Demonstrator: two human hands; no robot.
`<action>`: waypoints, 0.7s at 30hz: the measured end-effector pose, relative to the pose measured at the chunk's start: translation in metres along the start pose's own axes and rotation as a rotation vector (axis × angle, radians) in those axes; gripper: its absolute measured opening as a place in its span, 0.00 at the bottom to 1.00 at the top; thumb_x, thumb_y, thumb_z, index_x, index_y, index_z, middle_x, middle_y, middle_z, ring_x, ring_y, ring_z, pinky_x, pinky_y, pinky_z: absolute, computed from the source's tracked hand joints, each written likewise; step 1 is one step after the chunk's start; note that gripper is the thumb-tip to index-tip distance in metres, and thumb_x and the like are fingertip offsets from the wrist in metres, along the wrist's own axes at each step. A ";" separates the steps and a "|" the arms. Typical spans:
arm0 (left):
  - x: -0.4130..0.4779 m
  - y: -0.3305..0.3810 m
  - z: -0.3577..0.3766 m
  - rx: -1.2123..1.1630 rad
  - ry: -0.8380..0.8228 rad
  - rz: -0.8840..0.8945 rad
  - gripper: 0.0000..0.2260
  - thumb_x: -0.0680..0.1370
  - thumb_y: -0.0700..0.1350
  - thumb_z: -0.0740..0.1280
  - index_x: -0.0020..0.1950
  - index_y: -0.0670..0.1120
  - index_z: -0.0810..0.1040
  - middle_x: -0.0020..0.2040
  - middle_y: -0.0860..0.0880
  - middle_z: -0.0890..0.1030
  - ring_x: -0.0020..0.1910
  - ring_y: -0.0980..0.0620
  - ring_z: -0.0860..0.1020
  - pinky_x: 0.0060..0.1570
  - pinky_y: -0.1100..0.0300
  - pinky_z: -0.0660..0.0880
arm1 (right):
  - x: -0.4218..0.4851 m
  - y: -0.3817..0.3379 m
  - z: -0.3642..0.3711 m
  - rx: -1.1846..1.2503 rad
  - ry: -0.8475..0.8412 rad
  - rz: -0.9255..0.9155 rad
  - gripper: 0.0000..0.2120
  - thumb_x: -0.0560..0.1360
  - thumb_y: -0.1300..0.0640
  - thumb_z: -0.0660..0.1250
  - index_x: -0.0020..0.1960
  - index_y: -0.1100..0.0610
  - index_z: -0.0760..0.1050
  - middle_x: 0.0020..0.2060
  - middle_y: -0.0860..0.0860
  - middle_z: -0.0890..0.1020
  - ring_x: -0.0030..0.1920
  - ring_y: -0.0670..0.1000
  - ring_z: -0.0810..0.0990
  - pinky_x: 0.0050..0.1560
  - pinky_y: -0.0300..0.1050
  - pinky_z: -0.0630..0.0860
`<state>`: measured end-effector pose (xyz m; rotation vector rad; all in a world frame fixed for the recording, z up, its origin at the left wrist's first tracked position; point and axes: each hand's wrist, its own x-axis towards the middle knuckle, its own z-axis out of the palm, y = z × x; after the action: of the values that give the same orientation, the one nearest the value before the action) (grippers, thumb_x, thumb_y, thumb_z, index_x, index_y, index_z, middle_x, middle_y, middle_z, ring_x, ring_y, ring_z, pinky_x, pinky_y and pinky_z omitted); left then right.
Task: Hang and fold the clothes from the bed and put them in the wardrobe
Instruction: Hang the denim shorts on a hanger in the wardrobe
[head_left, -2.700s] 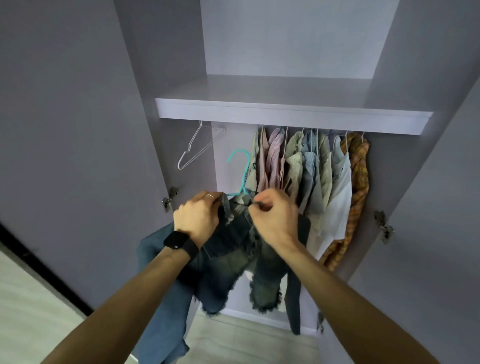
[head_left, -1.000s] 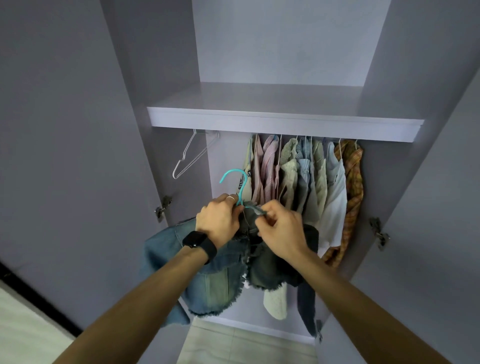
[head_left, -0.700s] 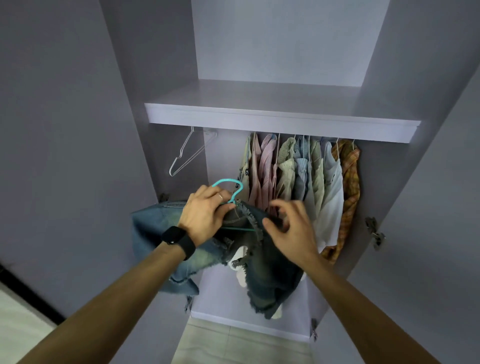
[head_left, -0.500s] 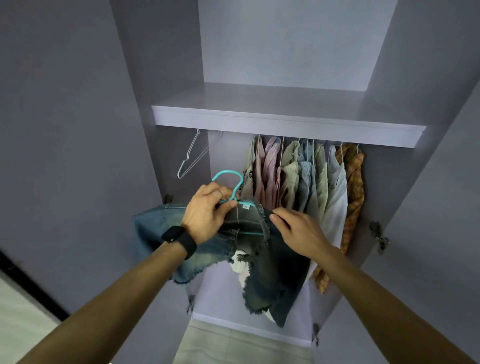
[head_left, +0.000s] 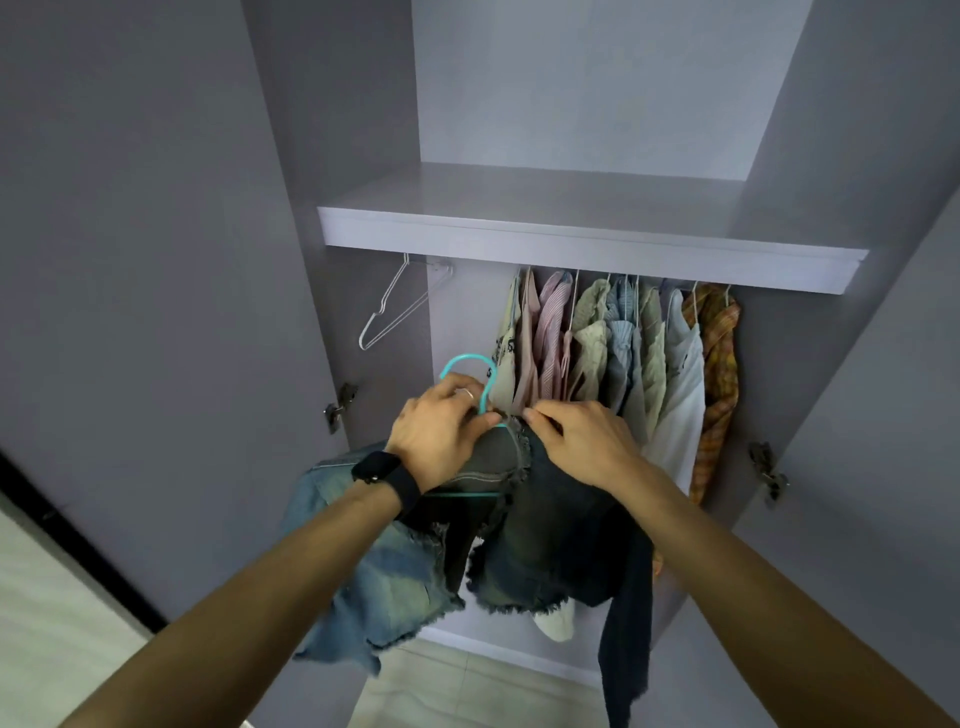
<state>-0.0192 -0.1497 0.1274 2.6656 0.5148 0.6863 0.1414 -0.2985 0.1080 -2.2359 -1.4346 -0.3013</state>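
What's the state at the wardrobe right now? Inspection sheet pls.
Surface: wardrobe shelf, nothing seen on it.
Job's things: denim garment draped on teal hanger, not yet hung; row of shirts hangs under the shelf.
Clutter: empty white hanger at left.
Hands: left hand grips the teal hanger's neck; right hand pinches the denim garment.
Cables: nothing seen.
Surroundings: wardrobe doors open; tiled floor below.

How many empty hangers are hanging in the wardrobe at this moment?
1: a white wire hanger hangs under the shelf, left of the row of shirts. The teal hanger, held by the left hand, carries denim and is not hung. Others may be hidden among the shirts.
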 end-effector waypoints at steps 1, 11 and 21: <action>-0.001 -0.006 -0.002 -0.010 -0.005 -0.042 0.12 0.80 0.56 0.65 0.55 0.49 0.79 0.59 0.53 0.79 0.54 0.44 0.79 0.51 0.50 0.74 | -0.002 0.011 -0.003 0.012 -0.079 0.064 0.18 0.82 0.41 0.58 0.44 0.51 0.76 0.32 0.48 0.77 0.38 0.55 0.80 0.35 0.49 0.73; 0.006 -0.021 -0.008 0.069 -0.107 -0.075 0.07 0.80 0.63 0.60 0.47 0.62 0.67 0.42 0.55 0.83 0.46 0.44 0.80 0.41 0.53 0.75 | -0.030 0.037 -0.002 -0.118 -0.170 -0.026 0.18 0.84 0.43 0.57 0.56 0.51 0.81 0.46 0.48 0.83 0.47 0.52 0.81 0.43 0.50 0.76; 0.018 0.005 0.011 0.107 -0.180 0.005 0.10 0.80 0.63 0.61 0.53 0.58 0.73 0.41 0.58 0.77 0.47 0.45 0.80 0.39 0.55 0.70 | -0.022 0.013 0.000 0.062 -0.049 -0.104 0.10 0.80 0.45 0.66 0.50 0.52 0.77 0.36 0.45 0.77 0.39 0.50 0.75 0.34 0.45 0.65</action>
<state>0.0027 -0.1486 0.1273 2.7945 0.5091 0.4251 0.1434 -0.3204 0.0955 -2.1369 -1.5674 -0.2342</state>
